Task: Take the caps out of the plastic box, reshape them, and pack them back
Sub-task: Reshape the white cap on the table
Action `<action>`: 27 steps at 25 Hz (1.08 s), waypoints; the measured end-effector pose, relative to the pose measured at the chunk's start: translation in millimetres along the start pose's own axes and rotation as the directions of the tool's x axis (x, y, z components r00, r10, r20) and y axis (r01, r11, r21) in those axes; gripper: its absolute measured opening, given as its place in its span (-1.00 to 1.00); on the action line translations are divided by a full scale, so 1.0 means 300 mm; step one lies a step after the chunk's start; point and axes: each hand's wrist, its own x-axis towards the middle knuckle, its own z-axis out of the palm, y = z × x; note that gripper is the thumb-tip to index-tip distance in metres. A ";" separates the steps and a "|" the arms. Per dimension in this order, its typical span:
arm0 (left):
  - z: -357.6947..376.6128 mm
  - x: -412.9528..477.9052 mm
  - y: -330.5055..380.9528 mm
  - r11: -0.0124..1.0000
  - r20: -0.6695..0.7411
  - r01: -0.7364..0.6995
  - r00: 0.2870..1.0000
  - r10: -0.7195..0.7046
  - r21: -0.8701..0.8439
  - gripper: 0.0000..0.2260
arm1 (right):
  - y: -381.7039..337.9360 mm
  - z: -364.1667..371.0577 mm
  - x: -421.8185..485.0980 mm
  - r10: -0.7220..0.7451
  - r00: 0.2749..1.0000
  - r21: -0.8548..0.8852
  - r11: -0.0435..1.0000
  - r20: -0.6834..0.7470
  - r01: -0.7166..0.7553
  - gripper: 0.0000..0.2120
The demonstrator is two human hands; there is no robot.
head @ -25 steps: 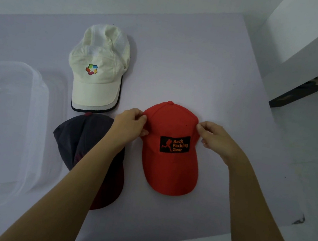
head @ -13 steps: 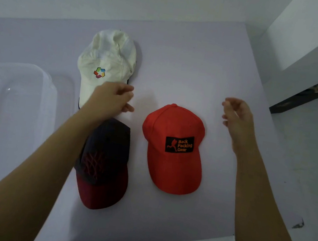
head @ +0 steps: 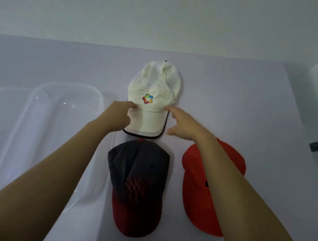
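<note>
The white cap (head: pixel 152 99) lies on the tabletop (head: pixel 236 101). The left hand (head: pixel 120 113) touches its left side; I cannot tell whether the fingers (head: pixel 134 105) pinch it. The right hand (head: pixel 183 123) is at its right edge with fingers spread wide. Nearer than the white cap lie a dark cap (head: pixel 139 178) and a red cap (head: pixel 197 195). The plastic box (head: pixel 68 85) is to its left.

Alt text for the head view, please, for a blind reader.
Left hand and right hand reach to the sides of a white cap on a table. A dark cap, a red cap and a plastic box lie nearby.
</note>
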 end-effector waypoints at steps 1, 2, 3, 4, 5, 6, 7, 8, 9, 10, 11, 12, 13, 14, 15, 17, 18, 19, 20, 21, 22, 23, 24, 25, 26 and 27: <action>0.007 0.007 -0.008 1.000 0.023 -0.019 1.000 0.019 -0.007 -0.47 | -0.002 0.014 0.027 0.021 0.999 -0.018 1.000 0.035 -0.020 -0.15; 0.013 0.014 -0.012 0.999 0.044 -0.046 0.998 0.047 -0.015 -0.42 | -0.002 0.027 0.050 0.026 0.998 -0.038 0.999 0.053 -0.024 -0.04; 0.015 0.022 -0.014 0.997 0.066 -0.074 0.995 0.076 -0.030 -0.38 | -0.001 0.042 0.070 0.023 0.998 -0.071 0.997 0.057 -0.019 0.05; 0.015 0.033 -0.016 0.994 0.088 -0.099 0.991 0.103 -0.043 -0.34 | -0.001 0.054 0.084 0.016 0.999 -0.123 0.992 0.047 -0.010 0.12; 0.016 0.043 -0.018 0.991 0.109 -0.123 0.986 0.127 -0.043 -0.31 | 0.002 0.064 0.097 0.004 1.000 -0.180 0.984 0.020 0.000 0.17; 0.020 0.050 -0.020 0.989 0.127 -0.148 0.981 0.149 -0.022 -0.28 | 0.007 0.074 0.107 -0.018 1.000 -0.233 0.972 -0.016 0.013 0.19; 0.025 0.057 -0.022 0.985 0.142 -0.172 0.976 0.168 0.014 -0.25 | 0.012 0.083 0.120 -0.047 0.998 -0.273 0.962 -0.049 0.032 0.19; 0.032 0.064 -0.024 0.979 0.155 -0.192 0.972 0.180 0.066 -0.21 | 0.012 0.091 0.127 -0.076 0.995 -0.293 0.955 -0.070 0.052 0.16; 0.043 0.069 -0.024 0.971 0.152 -0.203 0.971 0.184 0.125 -0.17 | 0.015 0.097 0.134 -0.101 0.992 -0.294 0.953 -0.076 0.074 0.10; 0.058 0.074 -0.024 0.963 0.122 -0.200 0.976 0.180 0.182 -0.14 | 0.010 0.098 0.134 -0.115 0.990 -0.274 0.957 -0.077 0.090 0.03; 0.070 0.078 -0.024 0.960 0.061 -0.182 0.983 0.173 0.213 -0.15 | 0.003 0.095 0.133 -0.115 0.990 -0.240 0.966 -0.085 0.092 -0.05; 0.078 0.080 -0.021 0.966 -0.013 -0.161 0.986 0.167 0.205 -0.21 | -0.006 0.092 0.131 -0.105 0.989 -0.218 0.972 -0.100 0.081 -0.13; 0.082 0.081 -0.018 0.973 -0.068 -0.156 0.983 0.169 0.169 -0.28 | -0.013 0.091 0.126 -0.107 0.986 -0.219 0.973 -0.128 0.077 -0.19; 0.085 0.080 -0.019 0.975 -0.095 -0.176 0.977 0.190 0.135 -0.33 | -0.019 0.094 0.124 -0.113 0.977 -0.254 0.965 -0.180 0.064 -0.21; 0.085 0.078 -0.019 0.970 -0.110 -0.215 0.967 0.228 0.115 -0.35 | -0.024 0.099 0.126 -0.134 0.956 -0.305 0.951 -0.261 0.050 -0.22; 0.077 0.064 -0.021 0.953 -0.156 -0.291 0.941 0.301 0.082 -0.34 | -0.045 0.102 0.135 -0.142 0.884 -0.324 0.946 -0.445 -0.012 -0.23; 0.070 0.058 -0.022 0.945 -0.198 -0.322 0.925 0.326 0.050 -0.33 | -0.063 0.103 0.141 -0.137 0.847 -0.288 0.957 -0.513 -0.020 -0.26; 0.060 0.054 -0.022 0.936 -0.232 -0.353 0.910 0.344 0.004 -0.32 | -0.081 0.106 0.145 -0.138 0.823 -0.259 0.966 -0.550 -0.011 -0.30; 0.048 0.049 -0.025 0.925 -0.264 -0.376 0.899 0.350 -0.055 -0.31 | -0.104 0.109 0.143 -0.153 0.806 -0.249 0.968 -0.572 0.006 -0.34; 0.032 0.044 -0.029 0.914 -0.297 -0.380 0.897 0.327 -0.141 -0.28 | -0.123 0.113 0.138 -0.172 0.793 -0.249 0.968 -0.585 0.026 -0.36; 0.019 0.041 -0.036 0.900 -0.327 -0.365 0.903 0.279 -0.240 -0.26 | -0.136 0.116 0.128 -0.189 0.781 -0.240 0.969 -0.595 0.052 -0.38; 0.007 0.033 -0.041 0.878 -0.339 -0.347 0.912 0.232 -0.331 -0.26 | -0.152 0.116 0.112 -0.188 0.772 -0.207 0.975 -0.607 0.075 -0.39; -0.004 0.023 -0.043 0.852 -0.344 -0.346 0.915 0.212 -0.394 -0.28 | -0.164 0.117 0.098 -0.167 0.771 -0.149 0.984 -0.615 0.094 -0.40; -0.012 0.012 -0.037 0.818 -0.345 -0.368 0.912 0.224 -0.441 -0.32 | -0.179 0.119 0.083 -0.135 0.774 -0.070 0.991 -0.618 0.116 -0.42; -0.012 0.003 -0.023 0.765 -0.342 -0.405 0.904 0.256 -0.501 -0.36 | -0.196 0.121 0.070 -0.093 0.783 0.024 0.990 -0.614 0.137 -0.46; -0.008 -0.005 -0.007 0.701 -0.334 -0.431 0.899 0.282 -0.568 -0.40 | -0.215 0.123 0.062 -0.051 0.793 0.124 0.980 -0.607 0.157 -0.50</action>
